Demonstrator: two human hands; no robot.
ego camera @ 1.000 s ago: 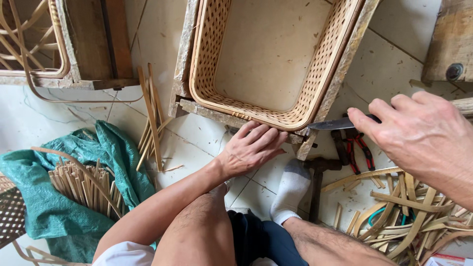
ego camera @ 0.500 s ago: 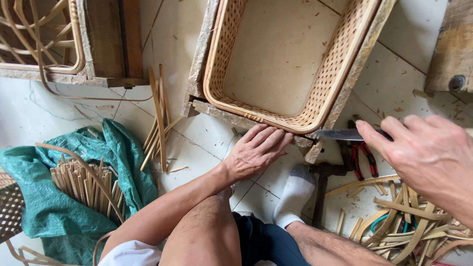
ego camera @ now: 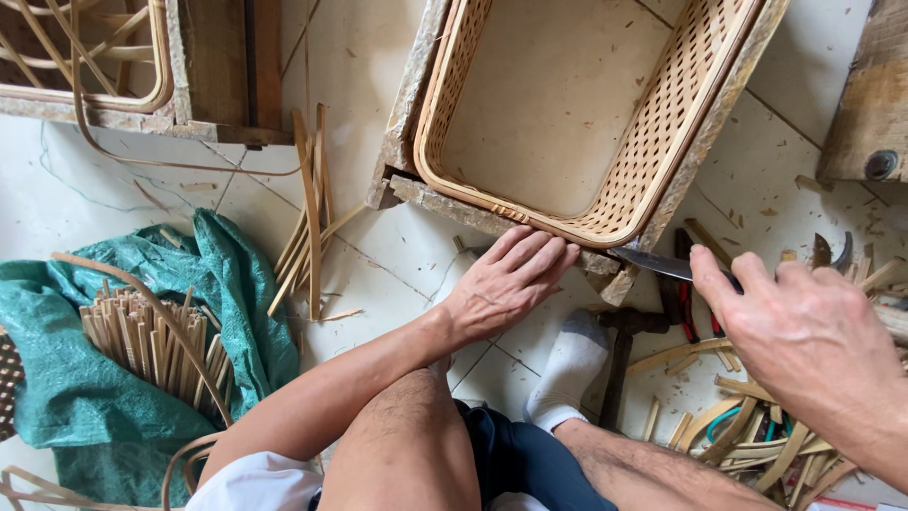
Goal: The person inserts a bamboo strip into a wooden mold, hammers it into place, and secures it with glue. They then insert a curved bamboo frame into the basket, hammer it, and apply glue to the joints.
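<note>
**Hands at the basket's near edge**

Right hand [ego camera: 813,350], at four o'clock, closes its grip around the handle of a knife [ego camera: 653,262], whose blade points toward ten o'clock and meets the near corner of the wooden frame [ego camera: 473,216]. Left hand [ego camera: 506,284], at centre, lies flat with fingers spread, its grip holding nothing, fingertips touching the frame just below the woven basket [ego camera: 653,142]. That basket sits inside the frame toward twelve o'clock, its pale bottom bare. At eight o'clock a green cloth [ego camera: 66,378] on the floor cradles a bundle of cut bamboo sticks [ego camera: 142,331]. Loose strips [ego camera: 307,218] lie at ten o'clock.
</note>
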